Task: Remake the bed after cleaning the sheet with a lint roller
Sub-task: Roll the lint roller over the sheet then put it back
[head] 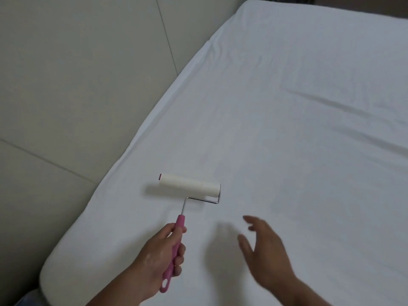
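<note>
A white sheet (287, 140) covers the whole bed, with a few long creases at the right. My left hand (159, 255) grips the pink handle of a lint roller (189, 187). The roller's white drum lies on the sheet near the bed's left edge. My right hand (265, 250) hovers just above the sheet to the right of the handle, fingers spread and relaxed, holding nothing.
A pale padded wall panel (77, 85) with seams runs along the bed's left side. The mattress corner (57, 272) is rounded at the lower left. A dark strip shows beyond the bed's far edge at the top right.
</note>
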